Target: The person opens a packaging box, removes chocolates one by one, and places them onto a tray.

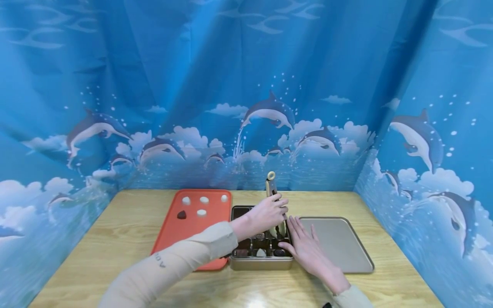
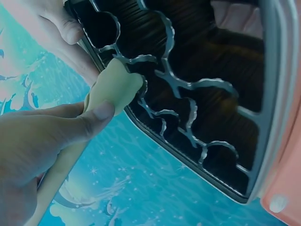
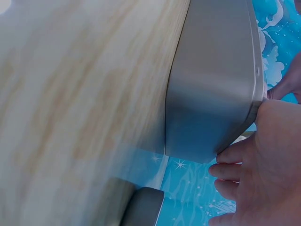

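Observation:
A metal box (image 1: 262,264) with a black divided insert (image 2: 207,84) stands in the middle of the table. My left hand (image 1: 269,210) reaches over it and grips a pair of tongs (image 1: 271,186), ring end up. In the left wrist view the left thumb and fingers lie around the tongs' pale, rounded tip (image 2: 113,87), close over the insert's edge. Whether the tip pinches a piece, I cannot tell. My right hand (image 1: 309,248) rests along the box's right side with fingers extended; in the right wrist view its fingers (image 3: 230,172) lie by the rim.
Left of the box lies a red tray (image 1: 165,239) with several white pieces (image 1: 201,212) and a dark piece (image 1: 181,214) on it. To the right is a flat metal lid (image 1: 343,244). Small chocolate-like pieces (image 1: 261,253) sit in the front compartments. A dolphin-print curtain (image 1: 185,145) encloses the table.

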Available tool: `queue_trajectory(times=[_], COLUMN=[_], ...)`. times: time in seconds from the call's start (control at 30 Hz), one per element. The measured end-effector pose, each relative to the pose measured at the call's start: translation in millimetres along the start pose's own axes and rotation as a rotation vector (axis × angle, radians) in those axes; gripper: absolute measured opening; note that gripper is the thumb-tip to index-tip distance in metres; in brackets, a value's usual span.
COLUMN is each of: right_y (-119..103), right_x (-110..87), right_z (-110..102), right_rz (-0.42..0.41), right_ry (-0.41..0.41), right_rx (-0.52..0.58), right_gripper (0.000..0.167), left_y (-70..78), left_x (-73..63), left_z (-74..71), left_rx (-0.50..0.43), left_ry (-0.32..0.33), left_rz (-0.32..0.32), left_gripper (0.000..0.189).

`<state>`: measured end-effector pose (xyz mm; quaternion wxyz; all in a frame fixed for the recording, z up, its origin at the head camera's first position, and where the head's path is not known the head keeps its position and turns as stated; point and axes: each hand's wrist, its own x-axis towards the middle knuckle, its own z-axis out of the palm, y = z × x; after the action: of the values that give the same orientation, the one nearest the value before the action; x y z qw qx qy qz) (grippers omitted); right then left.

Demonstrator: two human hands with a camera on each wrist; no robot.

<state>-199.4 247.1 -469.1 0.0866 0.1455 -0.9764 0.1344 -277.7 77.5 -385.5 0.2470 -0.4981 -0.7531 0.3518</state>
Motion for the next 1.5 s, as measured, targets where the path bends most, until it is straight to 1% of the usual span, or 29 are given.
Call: queue_trajectory(times=[0.13,0.2,0.3,0.4,0.47,0.57,0.63,0.7,0.87,1.07,1.2,1.37,1.5], right_y=[-1,-1,-2,-3,-3,-3,-3,-2,-2,-4,-4,-6,-6], right_x=[-0.2,-0.6,-0.9,-1.3,-1.5,-2.0,-2.5,-2.9,-3.1,-2.9,-2.7,-3.2,-3.7], right_z=[0,-1,-2,-2,-2,-3,-3,-2,-1,-2,-1,-3,-4], right_rz=[-0.002,-0.003,-0.007,-0.011,-0.013,-0.014,-0.015,-0.016,-0.018,-0.022,-0.020,-0.019,-0.022], right_ry=[0.007,0.008,0.011,0.024,0.031,0.040,0.041,0.044,0.041,0.039,0.031,0.038,0.045], right_rx=[-0.002,-0.002,0.003,0.005,0.003,0.008,0.012,0.010,0.004,0.001,0.000,0.006,0.003], right_gripper=[0.078,0.078,0.078,0.077,0.076,0.076,0.077,0.077,0.077,0.077,0.077,0.077,0.078], left_y=[-1.1,-1.7,-4.2,-7.9,-10.4,-12.9,-13.9,-14.4,-14.9,-20.2,-28.1,-41.7,-52.1], left_x=[-7.0,-12.1,-22.1,-32.6,-38.5,-47.3,-52.6,-57.8,-69.8,-87.4,-104.1,-127.6,-146.5], left_z=[3.2,4.8,6.3,8.5,11.5,16.2,18.9,20.3,24.2,31.8,36.9,45.3,51.2], left_rx=[-0.017,-0.040,-0.095,-0.156,-0.195,-0.244,-0.272,-0.289,-0.305,-0.354,-0.339,-0.353,-0.359], left_ry=[0.022,0.043,0.078,0.140,0.196,0.270,0.296,0.299,0.286,0.325,0.322,0.315,0.290], left_rz=[-0.017,-0.042,-0.099,-0.165,-0.209,-0.263,-0.292,-0.318,-0.383,-0.462,-0.514,-0.570,-0.632], left_gripper=[0.033,0.032,0.032,0.031,0.032,0.040,0.047,0.050,0.049,0.053,0.054,0.053,0.052])
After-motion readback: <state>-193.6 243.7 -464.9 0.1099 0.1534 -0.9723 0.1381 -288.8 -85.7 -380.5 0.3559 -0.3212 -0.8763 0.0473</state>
